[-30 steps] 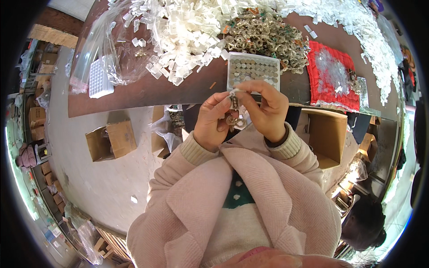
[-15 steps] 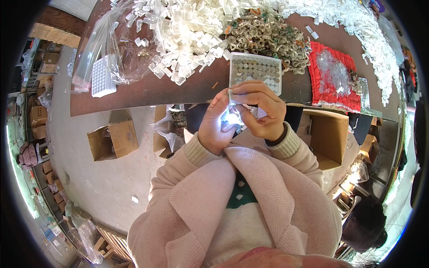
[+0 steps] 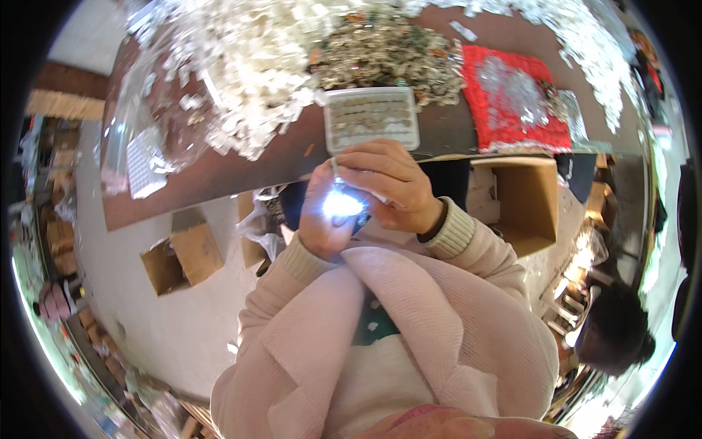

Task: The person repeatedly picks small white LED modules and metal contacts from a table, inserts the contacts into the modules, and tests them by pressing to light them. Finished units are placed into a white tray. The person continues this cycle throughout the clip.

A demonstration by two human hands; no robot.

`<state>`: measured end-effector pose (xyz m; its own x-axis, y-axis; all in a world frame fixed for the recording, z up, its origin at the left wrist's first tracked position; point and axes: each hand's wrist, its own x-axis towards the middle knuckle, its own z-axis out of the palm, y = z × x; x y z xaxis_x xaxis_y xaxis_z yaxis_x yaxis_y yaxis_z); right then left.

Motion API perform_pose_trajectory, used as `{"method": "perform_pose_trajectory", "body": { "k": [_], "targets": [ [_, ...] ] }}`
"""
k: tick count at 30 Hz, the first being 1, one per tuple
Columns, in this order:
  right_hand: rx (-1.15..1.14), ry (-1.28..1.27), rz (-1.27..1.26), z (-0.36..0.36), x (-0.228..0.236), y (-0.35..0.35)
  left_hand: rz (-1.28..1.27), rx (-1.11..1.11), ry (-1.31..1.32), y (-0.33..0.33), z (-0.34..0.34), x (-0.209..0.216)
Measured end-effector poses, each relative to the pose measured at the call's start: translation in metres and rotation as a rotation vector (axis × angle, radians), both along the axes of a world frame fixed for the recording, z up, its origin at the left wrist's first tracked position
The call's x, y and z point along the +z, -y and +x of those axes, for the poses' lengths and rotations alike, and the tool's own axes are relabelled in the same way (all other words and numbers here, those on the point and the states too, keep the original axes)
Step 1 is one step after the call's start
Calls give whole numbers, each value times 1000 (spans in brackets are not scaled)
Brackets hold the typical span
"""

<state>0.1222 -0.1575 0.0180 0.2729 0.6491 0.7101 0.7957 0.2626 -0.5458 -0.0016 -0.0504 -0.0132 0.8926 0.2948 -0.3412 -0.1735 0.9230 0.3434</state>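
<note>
My left hand and my right hand meet in front of me, just off the table's near edge. Between them shines a small lit lamp piece, so bright that its shape is washed out. The left fingers are closed around it from the left side. Curled over from the right, my right hand grips at the same piece, and a small whitish end pokes up by the fingertips. Right behind the hands, on the table, a white plastic tray holds rows of small round grey discs.
The brown table carries a heap of white plastic pieces, a pile of small clear and brassy parts, a red cloth with clear bits, and a white grid tray. Cardboard boxes stand below; another person's head shows right.
The view has swung, so table and tray sit further left. Both hands remain together, and the light between them now glares more strongly toward me.
</note>
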Motion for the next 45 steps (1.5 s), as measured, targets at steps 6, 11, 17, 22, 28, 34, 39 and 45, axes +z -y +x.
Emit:
{"method": "perform_pose_trajectory", "body": {
  "k": [6,11,17,22,28,34,39,45],
  "targets": [
    [-269,-304,-191,25,-13,70,116,-155,-94,6,9,3],
    [-1034,-184,-149,92,-30,128,107,-121,-6,6,10,0],
    [-1091,-87,-269,128,-46,164,215,-178,21,9,16,2],
    [-1063,-53,-387,138,-51,167,148,-135,-1,8,17,2],
    [-1057,-89,-503,140,-44,168,192,-158,-12,5,14,-5],
    [-996,-131,-447,144,-45,171,251,-161,-1,6,12,-3],
    [-1115,-424,-385,134,-30,164,187,-114,-5,8,14,4],
    [-497,-516,-192,53,6,97,520,-138,-21,5,15,9]
  ]
}}
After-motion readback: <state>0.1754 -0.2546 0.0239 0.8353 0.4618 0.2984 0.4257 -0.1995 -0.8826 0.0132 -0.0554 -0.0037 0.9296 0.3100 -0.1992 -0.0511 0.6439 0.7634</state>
